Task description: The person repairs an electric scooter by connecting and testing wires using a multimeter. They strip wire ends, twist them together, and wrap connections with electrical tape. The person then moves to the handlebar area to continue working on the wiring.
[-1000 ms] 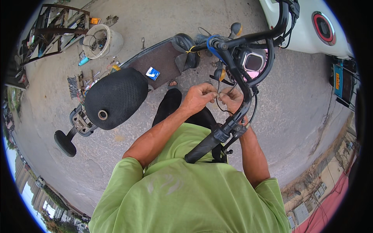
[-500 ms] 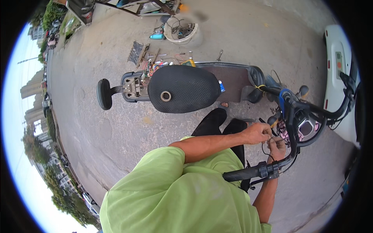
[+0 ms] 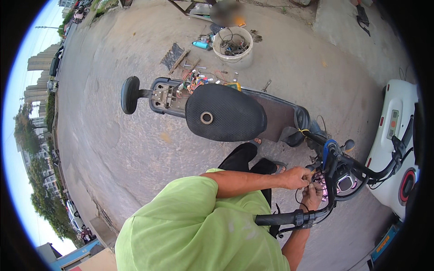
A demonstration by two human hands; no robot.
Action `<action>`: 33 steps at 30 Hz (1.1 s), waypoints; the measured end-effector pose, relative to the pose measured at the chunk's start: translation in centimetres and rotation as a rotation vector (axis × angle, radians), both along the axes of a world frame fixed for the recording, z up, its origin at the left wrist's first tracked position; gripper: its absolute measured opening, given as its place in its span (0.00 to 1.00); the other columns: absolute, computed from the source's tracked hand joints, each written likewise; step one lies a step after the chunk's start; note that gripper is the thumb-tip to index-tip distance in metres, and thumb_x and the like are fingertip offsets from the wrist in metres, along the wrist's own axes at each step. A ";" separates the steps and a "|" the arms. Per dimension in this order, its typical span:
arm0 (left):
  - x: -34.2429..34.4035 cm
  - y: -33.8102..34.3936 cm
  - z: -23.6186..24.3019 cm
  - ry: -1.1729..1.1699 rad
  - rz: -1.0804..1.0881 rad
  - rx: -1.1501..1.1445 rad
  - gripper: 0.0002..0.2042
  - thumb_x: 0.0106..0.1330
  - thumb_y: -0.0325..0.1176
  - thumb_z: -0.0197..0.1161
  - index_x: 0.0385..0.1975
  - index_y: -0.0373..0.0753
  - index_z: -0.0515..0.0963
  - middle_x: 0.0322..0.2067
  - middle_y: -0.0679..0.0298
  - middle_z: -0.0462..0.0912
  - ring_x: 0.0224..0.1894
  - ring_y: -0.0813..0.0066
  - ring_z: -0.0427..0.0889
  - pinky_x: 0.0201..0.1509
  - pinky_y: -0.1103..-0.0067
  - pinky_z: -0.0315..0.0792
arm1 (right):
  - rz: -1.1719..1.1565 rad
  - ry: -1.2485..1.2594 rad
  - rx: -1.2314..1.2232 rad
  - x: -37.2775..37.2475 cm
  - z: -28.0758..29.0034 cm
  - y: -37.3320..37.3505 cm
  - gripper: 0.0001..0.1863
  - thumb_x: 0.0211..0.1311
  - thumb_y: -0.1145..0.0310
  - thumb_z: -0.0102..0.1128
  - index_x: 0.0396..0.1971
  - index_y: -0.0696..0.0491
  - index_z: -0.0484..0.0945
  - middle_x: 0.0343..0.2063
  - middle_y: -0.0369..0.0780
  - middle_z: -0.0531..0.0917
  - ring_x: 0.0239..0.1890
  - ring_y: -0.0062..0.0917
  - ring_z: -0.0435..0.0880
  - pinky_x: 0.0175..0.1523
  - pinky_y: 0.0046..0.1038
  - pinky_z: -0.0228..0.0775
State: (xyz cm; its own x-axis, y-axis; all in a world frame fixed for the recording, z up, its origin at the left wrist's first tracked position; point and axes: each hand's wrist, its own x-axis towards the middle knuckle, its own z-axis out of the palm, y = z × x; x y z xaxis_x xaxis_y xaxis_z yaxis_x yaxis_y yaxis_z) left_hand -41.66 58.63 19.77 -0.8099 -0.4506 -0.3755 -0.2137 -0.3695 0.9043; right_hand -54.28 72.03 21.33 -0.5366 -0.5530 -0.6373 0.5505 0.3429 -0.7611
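My left hand [image 3: 298, 177] reaches across from the left with its fingers pinched together. Close against it, my right hand [image 3: 312, 197] is also closed, rising from below past the handlebar. Between them runs a thin black wire [image 3: 296, 195] that loops down from the fingers; the exact spot they grip is too small to see. The hands are beside the black handlebar [image 3: 333, 183] of an electric scooter, next to its small square display [image 3: 346, 182]. The near grip [image 3: 275, 219] points toward my body.
The scooter's black seat [image 3: 226, 113] and footboard [image 3: 275, 119] stretch leftward. Colourful wires [image 3: 195, 81] spill out behind the seat. Beyond are a white bucket [image 3: 233, 47] of cables and a turquoise tool [image 3: 201, 45]. A white vehicle [image 3: 384, 144] stands at the right.
The view has shifted, so the scooter, bucket and white vehicle sit lower in the picture. My hands stay together at the wire by the handlebar.
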 end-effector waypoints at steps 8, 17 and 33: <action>-0.2 -0.4 1.3 0.060 0.070 0.319 0.06 0.62 0.27 0.61 0.34 0.31 0.78 0.26 0.61 0.82 0.28 0.75 0.82 0.33 0.77 0.75 | -0.146 -0.174 -0.109 0.2 -0.1 -0.6 0.07 0.67 0.72 0.62 0.43 0.51 0.77 0.31 0.34 0.80 0.32 0.19 0.77 0.40 0.24 0.73; 0.0 -0.9 1.9 0.039 0.030 0.205 0.05 0.63 0.27 0.60 0.34 0.31 0.77 0.26 0.61 0.82 0.31 0.74 0.82 0.34 0.74 0.75 | 0.003 -0.179 -0.268 -0.4 -0.4 0.4 0.14 0.65 0.73 0.63 0.51 0.52 0.78 0.35 0.34 0.81 0.38 0.21 0.80 0.46 0.27 0.76; 0.4 0.3 1.6 0.023 0.014 -0.015 0.07 0.59 0.31 0.62 0.33 0.34 0.79 0.26 0.60 0.83 0.31 0.70 0.81 0.36 0.70 0.73 | 0.094 -0.236 -0.084 -1.0 -0.1 1.4 0.06 0.67 0.65 0.64 0.37 0.52 0.80 0.27 0.35 0.81 0.28 0.19 0.79 0.32 0.21 0.71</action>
